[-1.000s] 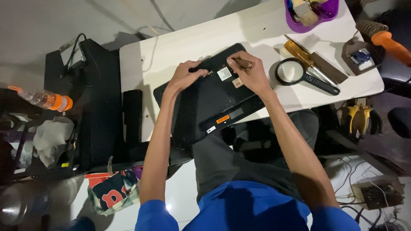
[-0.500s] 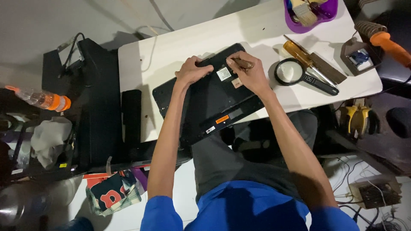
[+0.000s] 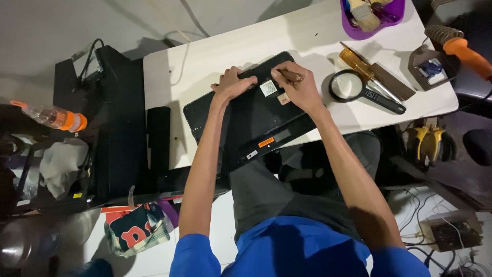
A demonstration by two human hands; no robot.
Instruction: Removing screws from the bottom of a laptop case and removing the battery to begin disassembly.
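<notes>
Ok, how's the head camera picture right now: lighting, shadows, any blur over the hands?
Head view: the white table is evenly lit, with soft shadows beside the black device; left hand and right hand look sharp, the floor at the edges is dim, and straight lines bow slightly toward the corners.

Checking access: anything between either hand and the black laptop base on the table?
Nothing visible. The left hand rests directly on the far edge of the laptop base, and the right hand holds a brown-handled tool against the same edge.
</notes>
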